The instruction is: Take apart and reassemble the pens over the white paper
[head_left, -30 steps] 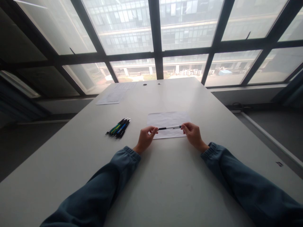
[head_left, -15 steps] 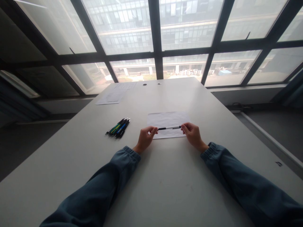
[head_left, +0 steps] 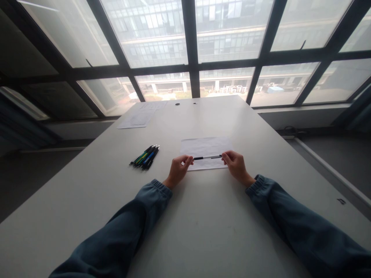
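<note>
A white pen with a black grip (head_left: 208,157) is stretched level between my two hands, over a sheet of white paper (head_left: 204,144). My left hand (head_left: 178,169) pinches its black end between thumb and fingers. At the opposite end, by the clip, my right hand (head_left: 236,166) is closed on the pen in the same way. The fingertips hide both ends of the pen. Left of my left hand, a bunch of several pens (head_left: 144,157), mostly black with some green and blue, lies on the table.
The white table (head_left: 208,216) reaches toward the windows (head_left: 223,31). More printed papers (head_left: 137,117) lie at its far left. Two small dark spots mark the far end, one of them round (head_left: 177,104). A small dark mark (head_left: 341,201) shows near the right edge.
</note>
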`<state>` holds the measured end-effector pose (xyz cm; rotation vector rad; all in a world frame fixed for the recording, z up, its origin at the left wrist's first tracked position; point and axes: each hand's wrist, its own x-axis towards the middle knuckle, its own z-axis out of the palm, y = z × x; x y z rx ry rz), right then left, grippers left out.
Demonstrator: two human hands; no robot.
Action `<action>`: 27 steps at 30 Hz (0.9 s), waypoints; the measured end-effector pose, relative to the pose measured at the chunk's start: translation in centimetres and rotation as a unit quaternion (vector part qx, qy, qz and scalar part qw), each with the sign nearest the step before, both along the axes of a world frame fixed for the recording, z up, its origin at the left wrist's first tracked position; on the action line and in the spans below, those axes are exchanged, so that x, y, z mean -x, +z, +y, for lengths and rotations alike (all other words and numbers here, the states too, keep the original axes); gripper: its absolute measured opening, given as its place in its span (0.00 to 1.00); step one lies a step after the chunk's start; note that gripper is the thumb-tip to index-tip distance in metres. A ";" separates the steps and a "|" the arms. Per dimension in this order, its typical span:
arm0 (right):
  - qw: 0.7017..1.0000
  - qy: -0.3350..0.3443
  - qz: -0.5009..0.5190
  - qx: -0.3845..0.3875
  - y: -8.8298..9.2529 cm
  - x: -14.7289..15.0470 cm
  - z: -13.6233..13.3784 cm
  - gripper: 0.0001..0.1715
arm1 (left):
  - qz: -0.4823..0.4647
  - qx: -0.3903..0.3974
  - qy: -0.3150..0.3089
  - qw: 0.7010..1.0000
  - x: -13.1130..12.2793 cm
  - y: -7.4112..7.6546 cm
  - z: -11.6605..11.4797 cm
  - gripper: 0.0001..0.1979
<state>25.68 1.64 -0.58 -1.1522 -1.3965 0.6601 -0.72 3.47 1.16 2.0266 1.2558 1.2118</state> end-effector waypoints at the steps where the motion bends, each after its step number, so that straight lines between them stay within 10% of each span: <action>1: 1.000 0.000 -0.001 -0.001 0.0 0.0 0.0 0.20 | 0.001 0.000 0.000 1.000 0.0 0.0 0.0 0.20; 27: 1.000 0.001 -0.005 0.004 0.4 0.1 -0.2 0.23 | 0.000 -0.004 0.000 1.000 0.0 0.1 -0.1 0.21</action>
